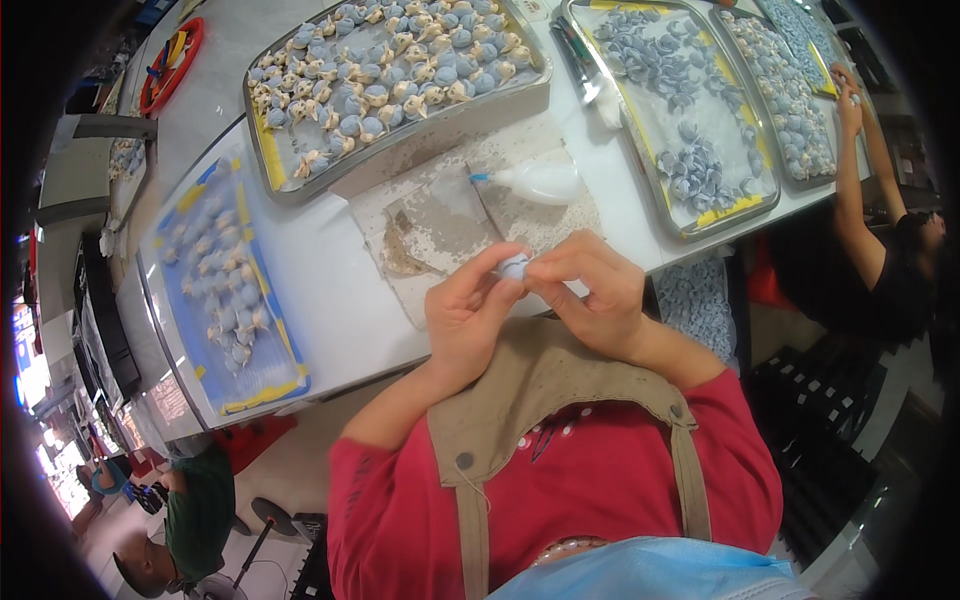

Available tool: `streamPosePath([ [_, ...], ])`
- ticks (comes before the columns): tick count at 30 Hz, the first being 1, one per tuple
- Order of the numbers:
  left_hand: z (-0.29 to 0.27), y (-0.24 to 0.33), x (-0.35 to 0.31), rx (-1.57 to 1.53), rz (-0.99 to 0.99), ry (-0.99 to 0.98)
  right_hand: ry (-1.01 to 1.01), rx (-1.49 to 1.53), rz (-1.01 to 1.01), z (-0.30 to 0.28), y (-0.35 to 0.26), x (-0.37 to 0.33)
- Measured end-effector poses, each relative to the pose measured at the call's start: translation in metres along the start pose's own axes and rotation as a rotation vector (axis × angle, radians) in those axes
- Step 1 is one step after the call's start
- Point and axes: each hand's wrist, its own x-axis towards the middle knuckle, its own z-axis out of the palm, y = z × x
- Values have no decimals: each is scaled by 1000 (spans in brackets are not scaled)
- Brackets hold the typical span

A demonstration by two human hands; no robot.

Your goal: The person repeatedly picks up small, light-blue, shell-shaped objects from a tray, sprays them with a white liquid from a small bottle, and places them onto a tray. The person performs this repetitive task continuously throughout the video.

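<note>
Close in front of my chest, my left hand (468,310) pinches a small rounded blue-grey piece (513,266) between thumb and fingers. From the other side, the fingertips of my right hand (597,295) meet at the same piece, and the fingers cover part of it. Just beyond my hands lies a stained, pale board (430,215) with flaking marks. A white squeeze bottle (545,183) with a blue tip rests on its side there.
Beyond the board stands a metal tray (400,130) of small blue-and-cream figures. At left is a blue tray (285,350) of similar figures. Right of me, another metal tray (690,228) holds curved blue-grey pieces. A co-worker's hands (848,98) work at far right.
</note>
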Motion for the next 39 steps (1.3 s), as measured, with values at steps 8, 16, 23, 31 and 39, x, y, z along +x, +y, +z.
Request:
streamPosePath([
  [8,0,-5,2,-152,-53,1,-21,52,-16,2,14,2],
  [16,-1,1,1,-93,-15,-30,33,111,71,4,2,-2],
  [23,-6,-4,0,-10,-24,-22,-1,53,-55,4,12,1],
  [31,-2,6,5,-66,111,-197,-95,664,353,-2,9,11],
  [39,-12,11,-2,85,63,-261,-455,616,403,-10,10,9],
])
